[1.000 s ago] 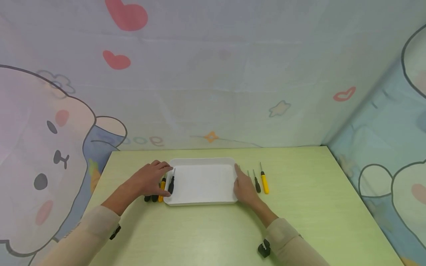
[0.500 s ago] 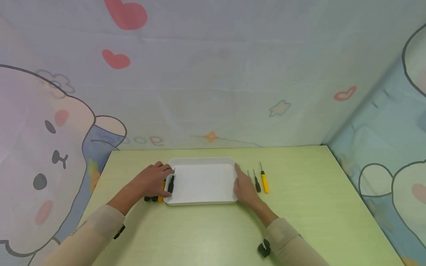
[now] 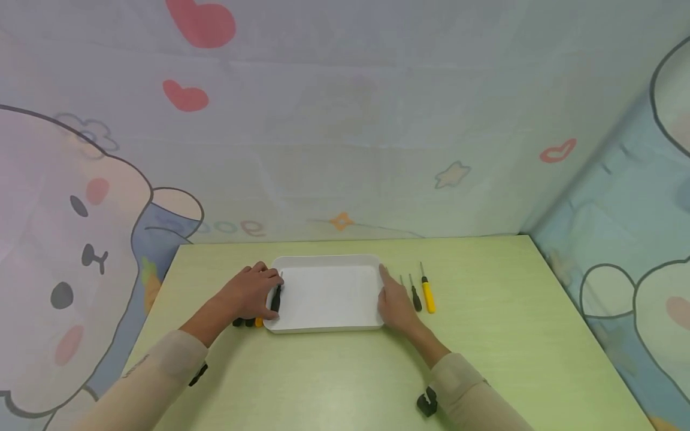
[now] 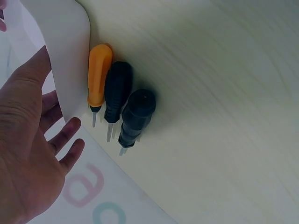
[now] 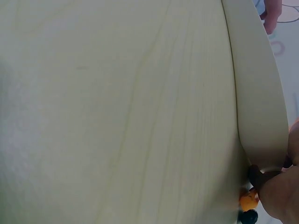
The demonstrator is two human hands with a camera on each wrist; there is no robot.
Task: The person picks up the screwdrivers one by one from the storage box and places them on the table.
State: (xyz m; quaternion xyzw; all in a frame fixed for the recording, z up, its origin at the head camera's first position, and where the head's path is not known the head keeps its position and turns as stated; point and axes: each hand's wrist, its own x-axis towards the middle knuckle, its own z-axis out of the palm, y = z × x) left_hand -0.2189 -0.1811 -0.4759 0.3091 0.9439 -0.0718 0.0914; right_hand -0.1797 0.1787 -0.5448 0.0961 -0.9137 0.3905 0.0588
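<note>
In the head view a white tray (image 3: 329,299) lies near the middle of the table. A black screwdriver (image 3: 277,297) lies inside it along the left end. My left hand (image 3: 249,291) hovers at that end, thumb and fingertips over the rim, spread near the screwdriver's two ends; contact is hidden. In the left wrist view the little finger (image 4: 74,154) stands free. My right hand (image 3: 397,304) grips the tray's right end, thumb along the rim. Outside the left end lie a yellow screwdriver (image 4: 99,77) and black-handled screwdrivers (image 4: 118,88), partly under my left hand in the head view.
Right of the tray lie a dark screwdriver (image 3: 415,298) and a yellow screwdriver (image 3: 428,293); my right hand partly hides others. The pale table (image 3: 323,377) extends in front of the tray. A printed cloth backdrop (image 3: 345,120) rises behind the table.
My left hand has shifted slightly right, farther over the tray's left end, covering more of the screwdrivers outside it. The right hand and the tray stay about where they were.
</note>
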